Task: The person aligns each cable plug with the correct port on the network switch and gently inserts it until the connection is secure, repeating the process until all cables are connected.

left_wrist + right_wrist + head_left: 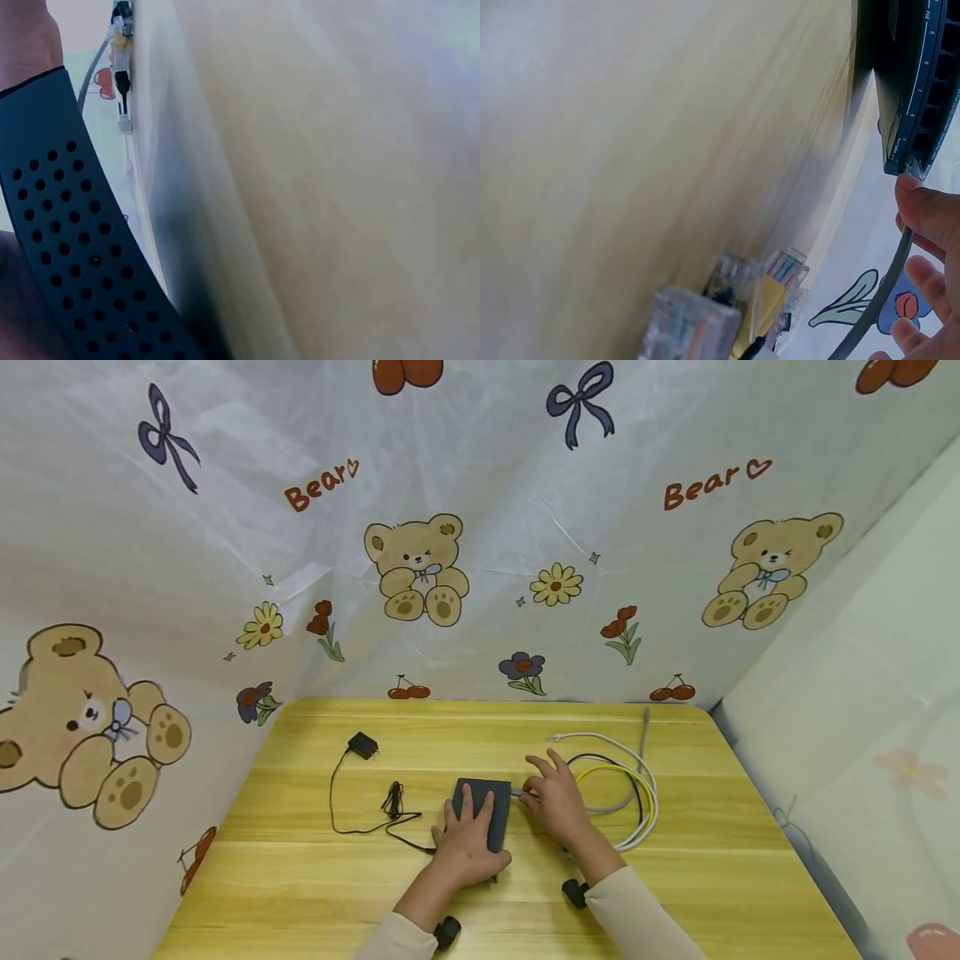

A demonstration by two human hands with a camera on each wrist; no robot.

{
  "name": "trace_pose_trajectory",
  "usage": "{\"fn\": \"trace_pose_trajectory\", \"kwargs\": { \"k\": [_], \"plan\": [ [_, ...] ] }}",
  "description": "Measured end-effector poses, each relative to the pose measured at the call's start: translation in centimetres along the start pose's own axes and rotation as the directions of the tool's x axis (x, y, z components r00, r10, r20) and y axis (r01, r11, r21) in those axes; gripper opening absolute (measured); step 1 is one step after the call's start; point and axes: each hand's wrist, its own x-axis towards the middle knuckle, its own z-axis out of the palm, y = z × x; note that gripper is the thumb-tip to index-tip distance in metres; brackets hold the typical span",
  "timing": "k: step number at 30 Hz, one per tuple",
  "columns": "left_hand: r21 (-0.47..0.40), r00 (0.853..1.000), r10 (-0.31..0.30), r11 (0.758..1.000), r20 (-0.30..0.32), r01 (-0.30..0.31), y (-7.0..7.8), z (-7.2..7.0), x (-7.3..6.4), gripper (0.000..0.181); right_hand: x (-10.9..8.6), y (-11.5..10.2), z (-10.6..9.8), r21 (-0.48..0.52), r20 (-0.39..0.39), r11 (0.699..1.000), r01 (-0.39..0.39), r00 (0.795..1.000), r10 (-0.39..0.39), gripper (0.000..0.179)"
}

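Observation:
A dark network switch lies on the table in the head view. My left hand rests on its top with fingers spread. At the switch's right side my right hand pinches the plug end of a grey network cable. The right wrist view shows thumb and fingers on that grey cable, its plug at the end port in the switch's row of ports. Whether the plug is fully seated I cannot tell. In the left wrist view a perforated strap hides most of the left hand.
Coiled white, yellow and black cables lie right of the right hand. Their clear plugs show close up in the right wrist view. A black power adapter lies at the left, its thin cord running toward the switch.

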Motion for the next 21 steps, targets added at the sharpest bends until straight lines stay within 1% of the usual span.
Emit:
{"fn": "trace_pose_trajectory", "kwargs": {
  "k": [2,7,9,16,21],
  "plan": [
    [-0.004,1.0,-0.001,1.0,0.003,0.001,-0.07,0.01,-0.01,0.096,0.07,-0.04,0.17,0.015,-0.013,1.0,0.004,1.0,-0.004,0.013],
    [0.001,1.0,0.009,1.0,0.012,-0.009,0.04,-0.08,0.07,0.097,0.28,-0.11,0.2,0.031,-0.016,1.0,-0.003,1.0,0.003,0.012],
    [0.002,1.0,0.013,1.0,0.018,-0.013,0.15,-0.17,0.1,0.097,0.39,-0.1,0.1,0.037,-0.005,0.999,-0.01,1.0,0.011,0.011],
    [-0.011,0.999,0.026,1.0,0.022,-0.025,0.22,-0.19,0.22,0.098,0.59,-0.07,0.12,0.054,-0.004,0.998,-0.017,1.0,0.018,0.011],
    [-0.029,0.999,0.03,0.999,0.024,-0.029,0.15,-0.12,0.2,0.098,0.6,0.01,0.37,0.076,0.025,0.997,-0.029,0.999,0.027,0.01]
  ]
}}
